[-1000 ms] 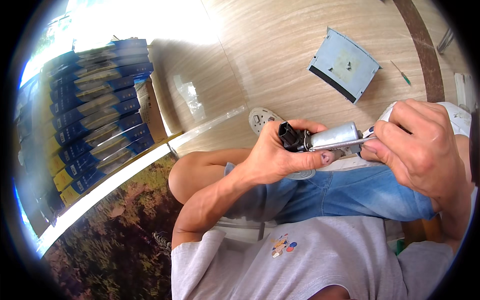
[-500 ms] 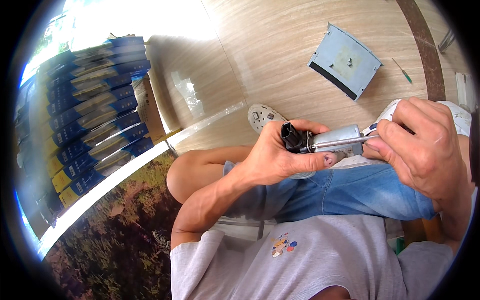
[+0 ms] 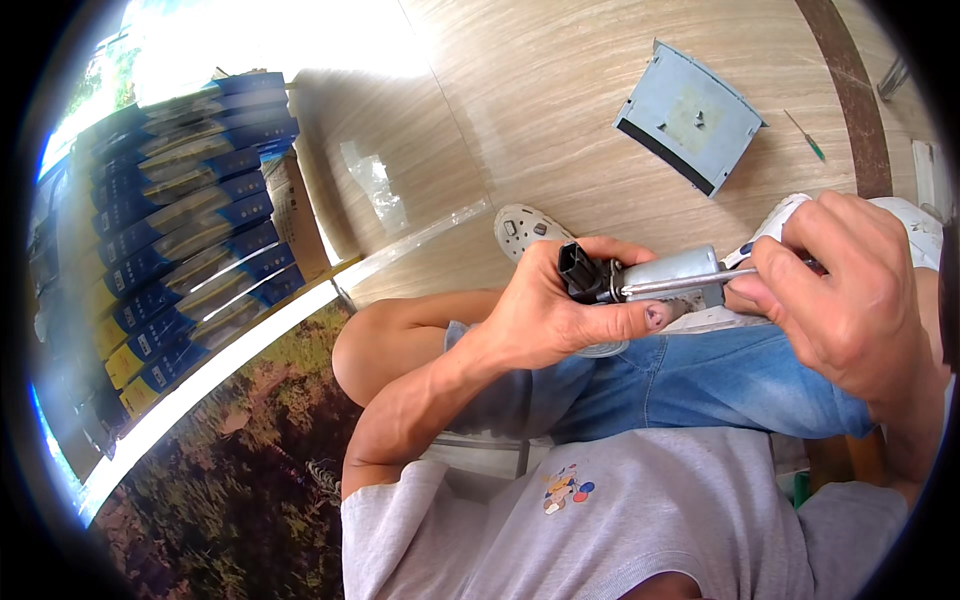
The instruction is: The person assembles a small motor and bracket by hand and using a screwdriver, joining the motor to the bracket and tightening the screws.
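My left hand point(image 3: 560, 315) grips a small silver cylindrical motor point(image 3: 670, 272) with a black plug end point(image 3: 578, 272), held above my lap. My right hand point(image 3: 845, 300) is closed on a screwdriver whose metal shaft point(image 3: 690, 283) lies along the motor, tip at the black end. Both hands sit over my blue denim shorts point(image 3: 700, 380).
A grey metal box cover point(image 3: 688, 115) lies on the wooden floor point(image 3: 540, 110) ahead, with a small green-handled screwdriver point(image 3: 806, 138) to its right. Stacked blue and yellow boxes point(image 3: 170, 230) stand at the left. A white clog point(image 3: 530, 232) is on my foot.
The hands and motor have stayed almost in place; the screwdriver shaft shifted slightly along the motor.
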{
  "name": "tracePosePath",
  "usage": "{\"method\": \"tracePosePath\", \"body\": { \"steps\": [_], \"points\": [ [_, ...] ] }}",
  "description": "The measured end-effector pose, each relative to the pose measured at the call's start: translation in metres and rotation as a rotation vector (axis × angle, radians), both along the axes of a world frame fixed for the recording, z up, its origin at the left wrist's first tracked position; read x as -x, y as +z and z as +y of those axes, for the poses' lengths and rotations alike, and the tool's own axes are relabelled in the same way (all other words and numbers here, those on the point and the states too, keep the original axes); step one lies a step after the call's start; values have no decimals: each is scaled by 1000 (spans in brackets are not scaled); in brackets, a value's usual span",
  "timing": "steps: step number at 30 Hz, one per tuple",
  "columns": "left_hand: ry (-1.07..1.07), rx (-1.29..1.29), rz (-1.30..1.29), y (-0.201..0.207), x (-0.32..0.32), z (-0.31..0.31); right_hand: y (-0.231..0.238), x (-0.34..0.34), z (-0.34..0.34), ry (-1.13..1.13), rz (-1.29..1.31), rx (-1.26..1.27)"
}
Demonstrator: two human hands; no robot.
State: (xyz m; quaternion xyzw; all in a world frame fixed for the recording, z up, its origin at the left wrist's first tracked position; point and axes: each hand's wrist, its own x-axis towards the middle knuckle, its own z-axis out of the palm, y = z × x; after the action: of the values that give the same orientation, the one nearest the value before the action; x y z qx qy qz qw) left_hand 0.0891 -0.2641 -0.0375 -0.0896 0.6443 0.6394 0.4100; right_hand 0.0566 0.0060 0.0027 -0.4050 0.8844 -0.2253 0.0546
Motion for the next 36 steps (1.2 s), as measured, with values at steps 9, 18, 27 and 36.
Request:
{"method": "tracePosePath", "body": {
  "steps": [9, 18, 27, 36],
  "points": [
    [12, 28, -7, 8, 4, 0, -15, -6, -9, 32, 326, 90],
    [-70, 87, -51, 5, -1, -2, -36, -12, -16, 18, 509, 124],
    [-160, 223, 234, 7, -2, -6, -37, -15, -15, 17, 207, 148],
    [-11, 162, 64, 8, 8, -2, -26, -7, -20, -91, 49, 97]
  ]
}}
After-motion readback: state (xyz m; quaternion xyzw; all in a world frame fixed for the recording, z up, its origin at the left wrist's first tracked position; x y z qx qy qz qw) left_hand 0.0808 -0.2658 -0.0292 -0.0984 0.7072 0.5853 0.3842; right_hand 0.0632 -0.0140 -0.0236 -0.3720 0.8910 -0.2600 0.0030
